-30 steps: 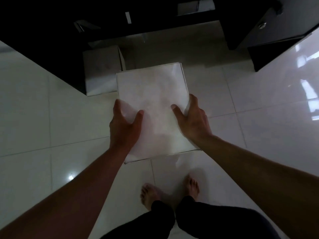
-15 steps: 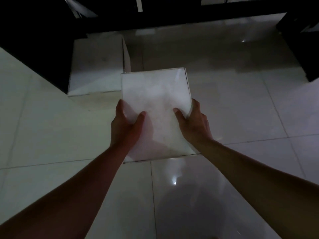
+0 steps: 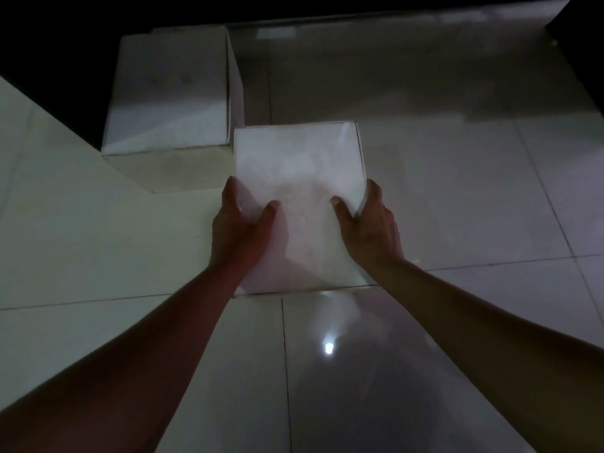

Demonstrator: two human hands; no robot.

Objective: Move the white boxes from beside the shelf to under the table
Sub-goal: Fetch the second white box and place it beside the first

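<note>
A white box (image 3: 300,178) sits low over the pale tiled floor in the middle of the head view. My left hand (image 3: 238,230) grips its near left side, thumb on top. My right hand (image 3: 369,228) grips its near right side the same way. A second white box (image 3: 170,93) stands on the floor just left of and beyond the held one, partly in shadow under the dark table edge (image 3: 49,44). The two boxes are close at one corner; I cannot tell whether they touch.
Glossy floor tiles (image 3: 457,191) stretch right of the boxes into the shadowed space under the table. A dark edge (image 3: 585,44) closes the far right corner. A bright light reflection (image 3: 328,348) shows on the tile between my forearms.
The view has moved forward and lower toward the table. The held box has come down and closer to the second box. My feet have dropped out of view.
</note>
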